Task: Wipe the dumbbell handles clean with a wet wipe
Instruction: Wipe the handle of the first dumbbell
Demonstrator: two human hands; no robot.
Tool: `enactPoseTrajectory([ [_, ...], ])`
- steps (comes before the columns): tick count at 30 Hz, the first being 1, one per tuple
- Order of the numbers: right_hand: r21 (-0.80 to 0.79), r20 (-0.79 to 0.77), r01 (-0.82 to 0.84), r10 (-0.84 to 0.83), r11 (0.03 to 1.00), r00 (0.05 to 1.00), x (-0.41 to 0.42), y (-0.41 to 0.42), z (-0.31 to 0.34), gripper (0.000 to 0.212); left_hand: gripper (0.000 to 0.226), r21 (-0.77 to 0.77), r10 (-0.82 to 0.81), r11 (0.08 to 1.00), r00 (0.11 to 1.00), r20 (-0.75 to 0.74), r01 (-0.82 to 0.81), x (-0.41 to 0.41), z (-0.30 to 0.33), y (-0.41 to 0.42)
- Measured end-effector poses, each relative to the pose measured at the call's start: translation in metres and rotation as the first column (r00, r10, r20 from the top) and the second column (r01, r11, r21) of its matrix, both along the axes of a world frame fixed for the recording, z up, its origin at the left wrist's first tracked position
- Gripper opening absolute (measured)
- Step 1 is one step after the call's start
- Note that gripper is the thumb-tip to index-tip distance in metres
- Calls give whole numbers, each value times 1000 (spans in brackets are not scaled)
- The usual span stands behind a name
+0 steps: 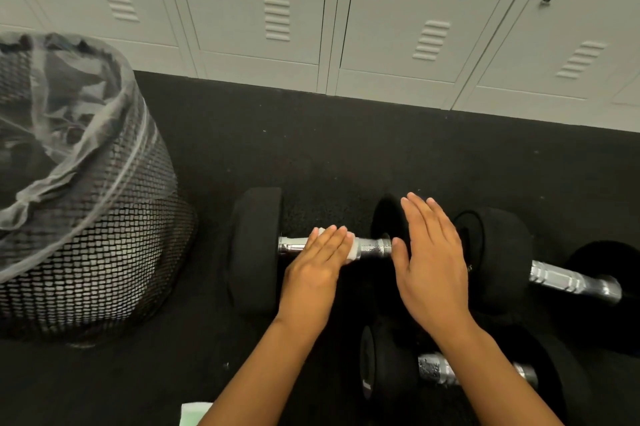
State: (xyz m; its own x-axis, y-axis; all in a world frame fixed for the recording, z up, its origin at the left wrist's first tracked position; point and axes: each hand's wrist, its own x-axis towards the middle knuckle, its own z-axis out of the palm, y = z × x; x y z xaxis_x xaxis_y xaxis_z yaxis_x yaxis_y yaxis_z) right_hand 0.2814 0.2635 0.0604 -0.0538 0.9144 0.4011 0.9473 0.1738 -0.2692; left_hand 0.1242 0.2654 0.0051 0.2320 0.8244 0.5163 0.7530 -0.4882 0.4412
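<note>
A black dumbbell lies on the floor with its chrome handle (374,248) running left to right. My left hand (317,271) lies flat on the handle's left part, straight fingers pressing a white wet wipe (351,247) against it. My right hand (433,259) rests flat with straight fingers on the dumbbell's right weight head (384,214), holding nothing. A second dumbbell (568,281) lies to the right. A third dumbbell (436,370) lies nearer me, partly hidden under my right forearm.
A black mesh waste bin (104,217) with a clear liner stands at the left. Grey lockers (346,27) line the back wall. The floor is black rubber matting (311,148). A pale green and white pack (194,413) peeks in at the bottom edge.
</note>
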Motion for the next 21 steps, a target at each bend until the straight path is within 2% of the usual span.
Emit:
enactPoseTrajectory([
  [4,-12,-10,-11,10,1000,1000,2,1,0,50,41,-73,-14,997,999,-39,11,0,5,8],
  [7,-12,-10,-12,11,1000,1000,1,-2,1,50,43,-36,-62,998,998,-28,61,-1,0,-4],
  [10,-13,-3,-19,19,1000,1000,2,2,1,49,35,-111,-12,994,997,-71,4,0,10,11],
  [12,-25,-9,-16,16,1000,1000,3,2,1,50,31,-163,19,986,999,-44,-26,2,13,13],
  [14,-18,-16,-12,12,1000,1000,2,1,2,49,29,-157,53,986,998,-45,-60,6,9,5],
  [17,-15,-18,-18,18,1000,1000,2,-1,2,51,34,-209,56,976,997,-55,-67,9,17,6],
  [19,-21,-23,-21,21,1000,1000,2,1,1,51,18,-304,52,949,992,-117,-86,8,28,16],
  [21,-29,-27,-24,24,999,999,3,2,1,52,17,-315,79,942,988,-135,-119,7,33,19],
])
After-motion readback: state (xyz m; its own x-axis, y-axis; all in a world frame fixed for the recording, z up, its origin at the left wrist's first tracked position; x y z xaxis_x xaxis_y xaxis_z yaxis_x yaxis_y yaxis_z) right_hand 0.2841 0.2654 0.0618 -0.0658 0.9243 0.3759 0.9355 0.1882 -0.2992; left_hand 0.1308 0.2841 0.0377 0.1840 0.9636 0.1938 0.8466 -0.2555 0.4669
